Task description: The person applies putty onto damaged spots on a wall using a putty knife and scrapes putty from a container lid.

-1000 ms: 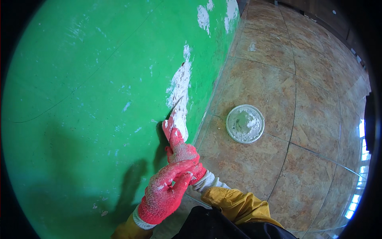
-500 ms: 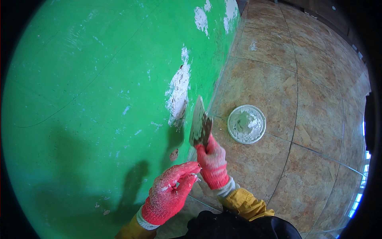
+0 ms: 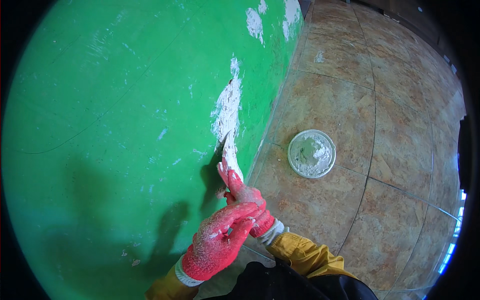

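My R hand (image 3: 248, 197) grips a putty knife (image 3: 230, 156), blade just fwd of my grip, over the white putty patch (image 3: 228, 107) on the green wall (image 3: 125, 95); L hand (image 3: 212, 245), thumb slightly apart, overlaps R. Putty tub (image 3: 312, 176) sits to R.

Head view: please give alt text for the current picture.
A red-gloved right hand holds a smeared scraper at a white patch on a green wall, the left hand close by; a tub of white paste sits on tiled floor.
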Demonstrator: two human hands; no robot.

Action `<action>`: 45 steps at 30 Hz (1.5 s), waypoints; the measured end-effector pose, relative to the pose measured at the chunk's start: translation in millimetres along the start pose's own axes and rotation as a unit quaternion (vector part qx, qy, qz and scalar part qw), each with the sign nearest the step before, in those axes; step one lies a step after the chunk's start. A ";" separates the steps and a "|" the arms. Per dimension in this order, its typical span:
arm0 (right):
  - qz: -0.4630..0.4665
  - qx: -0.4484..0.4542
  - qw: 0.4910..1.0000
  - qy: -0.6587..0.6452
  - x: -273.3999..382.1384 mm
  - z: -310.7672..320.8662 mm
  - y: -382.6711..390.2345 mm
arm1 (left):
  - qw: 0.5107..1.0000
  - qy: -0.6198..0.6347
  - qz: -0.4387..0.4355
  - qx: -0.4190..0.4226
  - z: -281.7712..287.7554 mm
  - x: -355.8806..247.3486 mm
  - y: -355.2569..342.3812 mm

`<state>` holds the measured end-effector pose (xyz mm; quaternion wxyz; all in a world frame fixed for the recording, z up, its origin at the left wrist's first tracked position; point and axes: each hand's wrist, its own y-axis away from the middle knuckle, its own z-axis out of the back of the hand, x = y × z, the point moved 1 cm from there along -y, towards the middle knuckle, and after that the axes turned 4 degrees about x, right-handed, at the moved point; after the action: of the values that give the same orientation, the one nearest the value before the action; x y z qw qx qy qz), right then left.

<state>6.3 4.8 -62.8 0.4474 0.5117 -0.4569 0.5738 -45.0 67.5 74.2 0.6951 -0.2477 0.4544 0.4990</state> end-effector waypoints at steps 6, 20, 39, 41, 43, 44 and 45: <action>-0.032 -0.114 0.983 -0.138 4.1 21.1 17.3 | 1.000 0.004 0.022 -0.002 1.7 -5.2 3.4; 0.035 0.000 0.999 -0.029 -20.9 2.1 14.5 | 0.999 -0.029 0.012 0.007 8.7 -8.0 15.0; 0.020 -0.181 0.969 -0.168 -37.8 25.8 6.2 | 0.999 0.011 0.025 0.030 -7.7 -1.7 5.8; 0.005 -0.142 0.937 -0.318 -26.0 49.4 9.1 | 0.999 0.005 0.034 0.035 -10.4 1.8 4.2; -0.009 -0.117 0.920 -0.375 -27.8 66.5 7.0 | 0.998 -0.003 0.043 0.039 -13.4 5.0 2.9; -0.028 -0.090 0.912 -0.398 -36.5 71.3 6.0 | 0.998 0.009 0.051 0.041 -15.9 6.3 2.1; -0.047 -0.063 0.903 -0.421 -43.0 75.1 5.7 | 0.997 0.021 0.059 0.043 -18.0 6.4 1.3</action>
<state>17.4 -71.9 -101.5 0.2708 0.6970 -0.6139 0.2529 -52.6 56.6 60.3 0.6645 -0.2007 0.5038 0.5141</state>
